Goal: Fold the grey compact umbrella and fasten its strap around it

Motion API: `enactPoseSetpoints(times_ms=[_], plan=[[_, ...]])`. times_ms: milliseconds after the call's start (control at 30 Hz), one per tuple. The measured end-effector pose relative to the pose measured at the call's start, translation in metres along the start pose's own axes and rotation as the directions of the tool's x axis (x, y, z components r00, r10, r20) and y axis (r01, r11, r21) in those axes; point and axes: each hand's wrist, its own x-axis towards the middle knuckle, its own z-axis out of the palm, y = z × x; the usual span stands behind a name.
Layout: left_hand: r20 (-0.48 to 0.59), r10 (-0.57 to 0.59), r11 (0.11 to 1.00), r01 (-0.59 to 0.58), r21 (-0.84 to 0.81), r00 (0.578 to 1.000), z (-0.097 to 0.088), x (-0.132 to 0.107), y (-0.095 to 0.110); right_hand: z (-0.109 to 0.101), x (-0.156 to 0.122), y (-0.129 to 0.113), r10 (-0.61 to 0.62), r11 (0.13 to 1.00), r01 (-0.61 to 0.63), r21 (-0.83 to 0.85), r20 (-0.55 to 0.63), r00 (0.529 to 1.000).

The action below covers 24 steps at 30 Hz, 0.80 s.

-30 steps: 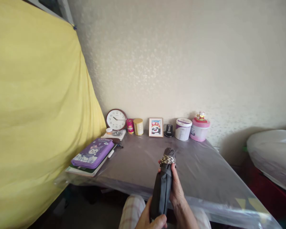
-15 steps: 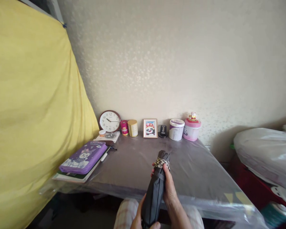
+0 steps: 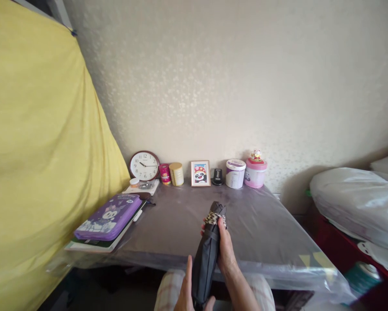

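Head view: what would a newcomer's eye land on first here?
Probably the big yellow cloth filling the left side. Next would come the dark folded umbrella at lower centre, the right hand gripping it near its patterned band and the left hand at its lower end. At the back left of the table, a round clock stands out against the pale wall.

Along the back edge of the bench [image 3: 261, 237], left to right, we list: clock [image 3: 145, 166] at the corner, tin [image 3: 165, 174], canister [image 3: 176, 174], framed picture [image 3: 200, 173], first tub [image 3: 235, 174], second tub [image 3: 256, 176] with figurine [image 3: 256, 156] on top. Left edge: zip case [image 3: 109, 217] atop book [image 3: 93, 245]. Before us, crossing the front edge in view: umbrella [image 3: 205, 263], left grip [image 3: 198, 285] at its near end, right grip [image 3: 224, 246] at its far end.
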Motion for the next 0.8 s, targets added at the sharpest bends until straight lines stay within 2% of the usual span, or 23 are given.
enactPoseSetpoints(times_ms=[100, 167, 200, 267, 333, 433, 533, 600, 700, 800], plan=[[-0.009, 0.111, 0.993, -0.111, -0.03, 0.994, 0.001, 0.004, -0.002, -0.002, 0.003, 0.002, 0.009, 1.0, -0.009, -0.017, 0.003, 1.0], [-0.003, 0.112, 0.987, -0.112, -0.115, 0.994, -0.003, 0.006, 0.0, -0.005, 0.004, 0.0, 0.017, 0.999, -0.015, -0.043, 0.059, 0.998], [0.015, 0.071, 0.983, -0.067, -0.172, 0.997, -0.006, 0.007, 0.002, -0.006, 0.004, -0.002, 0.016, 0.998, -0.01, -0.061, 0.097, 0.995], [0.119, -0.087, 0.948, 0.119, -0.295, 0.989, -0.012, 0.008, 0.008, -0.009, 0.004, -0.007, 0.011, 0.996, 0.004, -0.093, 0.166, 0.986], [0.259, -0.201, 0.855, 0.298, -0.423, 0.945, -0.019, 0.01, 0.014, -0.015, 0.002, -0.013, 0.009, 0.992, 0.017, -0.122, 0.209, 0.978], [0.373, -0.174, 0.697, 0.382, -0.607, 0.911, -0.025, 0.013, 0.019, -0.027, -0.001, -0.016, -0.023, 0.977, 0.054, -0.206, 0.15, 0.988], [0.388, -0.151, 0.585, 0.398, -0.707, 0.909, -0.026, 0.014, 0.021, -0.04, -0.003, -0.013, -0.137, 0.928, 0.132, -0.35, 0.009, 0.991], [0.377, -0.174, 0.55, 0.407, -0.729, 0.91, -0.026, 0.013, 0.022, -0.044, -0.005, -0.009, -0.213, 0.883, 0.18, -0.434, -0.027, 0.977], [0.34, -0.204, 0.557, 0.395, -0.731, 0.918, -0.023, 0.013, 0.025, -0.043, -0.007, -0.003, -0.282, 0.814, 0.256, -0.521, 0.03, 0.959], [0.298, -0.233, 0.601, 0.378, -0.704, 0.926, -0.021, 0.012, 0.026, -0.034, -0.007, 0.003, -0.325, 0.737, 0.321, -0.595, 0.105, 0.94]])
